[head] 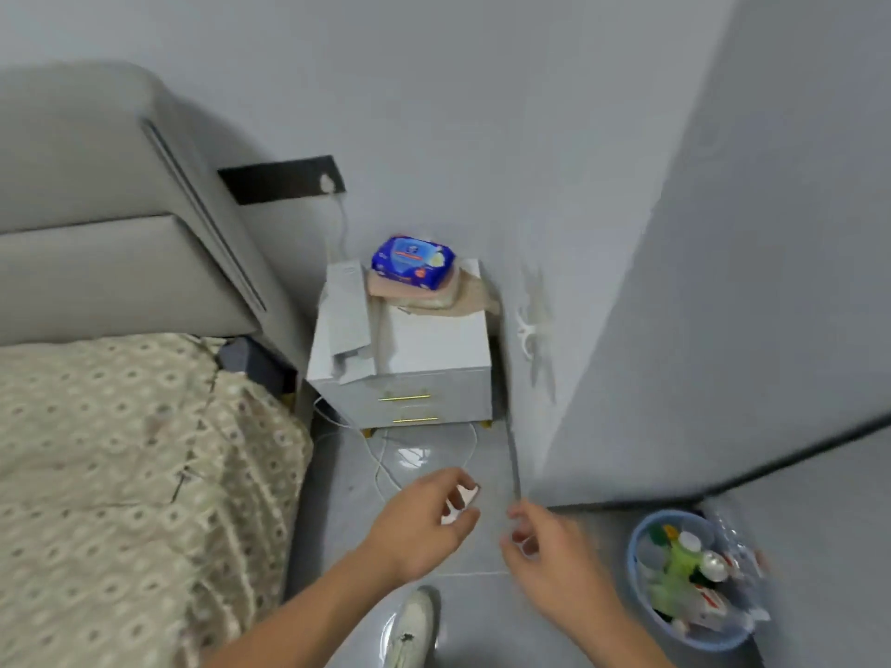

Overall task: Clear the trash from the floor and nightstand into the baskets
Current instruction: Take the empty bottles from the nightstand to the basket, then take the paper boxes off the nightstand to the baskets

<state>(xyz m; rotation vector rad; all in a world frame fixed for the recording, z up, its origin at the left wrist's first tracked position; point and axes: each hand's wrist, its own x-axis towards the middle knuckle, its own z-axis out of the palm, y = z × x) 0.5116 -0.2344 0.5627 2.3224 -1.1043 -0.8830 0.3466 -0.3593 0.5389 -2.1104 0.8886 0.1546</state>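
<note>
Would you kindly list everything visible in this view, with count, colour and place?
nightstand: one, white, in the corner.
tissue pack: one, blue, on the nightstand.
papers: a few, white, nightstand's left side.
basket: one, blue, floor at right, filled with trash.
bed: one, beige patterned cover, left.
cable: one, white, on the floor.
shoe: one, white, bottom.
left hand: pinches a white scrap.
right hand: blurred, near the basket.

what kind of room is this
Most likely a bedroom, seen in a tight corner of it. A bed with a padded headboard stands beside a small white nightstand with two drawers, and a blue trash basket sits on the tiled floor.
</note>
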